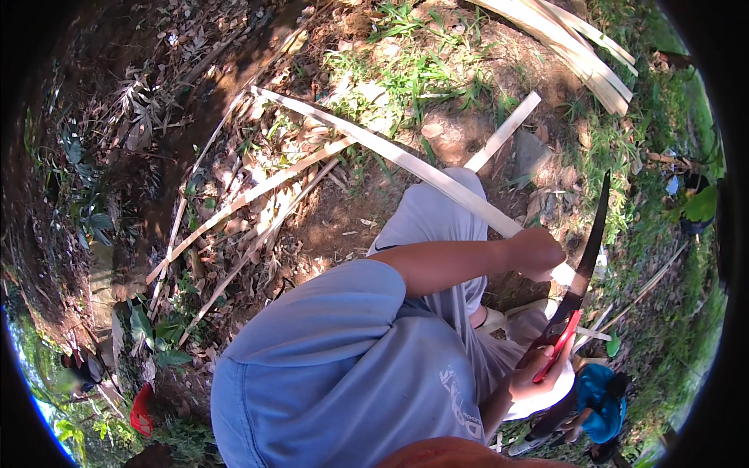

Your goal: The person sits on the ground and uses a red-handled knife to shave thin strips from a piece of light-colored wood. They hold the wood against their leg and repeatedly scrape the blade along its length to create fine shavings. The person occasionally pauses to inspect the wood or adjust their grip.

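Observation:
A long pale split-bamboo strip (390, 153) runs from the upper left across my raised knee. My left hand (537, 253) is closed round it near its right end. A short length of the strip sticks out past my fist. In my right hand (538, 381) is the red handle of a curved, dark-bladed pruning saw (594, 226), its tip pointing up and away. The blade crosses right at the strip's end beyond my left hand; whether they touch, I cannot tell.
Several pale strips (581, 54) lie bundled at the far right. Another short strip (507, 131) lies beyond my knee, and longer ones (250, 189) rest on leaf litter at left. A person in blue (601, 405) is at lower right. A red object (142, 409) sits lower left.

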`<state>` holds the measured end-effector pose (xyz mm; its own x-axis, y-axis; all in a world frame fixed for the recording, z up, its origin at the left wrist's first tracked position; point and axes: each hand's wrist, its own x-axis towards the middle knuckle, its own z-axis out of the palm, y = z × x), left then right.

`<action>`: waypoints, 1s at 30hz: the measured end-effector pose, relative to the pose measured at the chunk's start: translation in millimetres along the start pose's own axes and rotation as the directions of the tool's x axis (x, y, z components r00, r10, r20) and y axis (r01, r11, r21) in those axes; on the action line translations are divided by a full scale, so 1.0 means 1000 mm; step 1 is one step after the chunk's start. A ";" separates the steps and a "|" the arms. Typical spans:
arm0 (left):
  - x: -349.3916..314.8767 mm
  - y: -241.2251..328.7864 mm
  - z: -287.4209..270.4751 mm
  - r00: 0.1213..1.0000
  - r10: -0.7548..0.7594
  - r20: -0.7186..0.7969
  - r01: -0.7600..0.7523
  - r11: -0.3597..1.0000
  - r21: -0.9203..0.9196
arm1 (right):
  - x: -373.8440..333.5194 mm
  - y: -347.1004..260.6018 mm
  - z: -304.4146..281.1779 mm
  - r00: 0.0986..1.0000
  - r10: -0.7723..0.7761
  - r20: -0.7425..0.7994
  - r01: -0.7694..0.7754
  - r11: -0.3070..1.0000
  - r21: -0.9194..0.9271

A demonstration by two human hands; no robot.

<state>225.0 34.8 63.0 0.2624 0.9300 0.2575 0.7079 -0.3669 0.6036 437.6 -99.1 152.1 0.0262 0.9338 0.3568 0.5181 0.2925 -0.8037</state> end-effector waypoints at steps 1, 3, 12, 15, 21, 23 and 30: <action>0.007 0.008 -0.003 1.000 0.021 0.000 -0.021 1.000 -0.003 | 0.001 -0.006 -0.008 1.000 -0.029 0.004 0.029 0.993 -0.110; 0.014 0.021 -0.003 0.999 0.046 -0.008 -0.046 0.999 -0.014 | 0.004 -0.019 -0.023 0.995 -0.097 0.026 0.101 0.943 -0.316; 0.057 0.056 -0.006 0.995 0.097 0.017 -0.097 0.995 -0.008 | 0.005 0.003 -0.042 0.986 -0.065 -0.151 0.065 0.998 0.000; 0.057 0.053 -0.002 0.992 0.120 -0.029 -0.120 0.993 0.014 | 0.004 -0.003 -0.036 0.976 -0.172 -0.136 0.161 0.983 -0.091; 0.066 0.055 -0.019 0.964 0.201 -0.174 -0.190 0.979 0.077 | -0.001 0.001 -0.036 0.984 -0.100 -0.144 0.090 0.993 -0.074; 0.069 0.056 -0.030 0.938 0.245 -0.247 -0.234 0.969 0.075 | 0.002 -0.002 -0.035 0.984 -0.074 -0.160 0.074 0.997 -0.003; 0.087 0.047 -0.056 0.940 0.264 -0.214 -0.231 0.959 0.167 | 0.015 -0.014 -0.028 0.984 -0.154 -0.092 0.146 0.985 -0.086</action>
<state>244.1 96.9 155.9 0.2932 0.7726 0.5631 0.7272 -0.5626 0.3932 454.6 -94.6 181.9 0.0242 0.8547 0.5185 0.5879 0.4073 -0.6989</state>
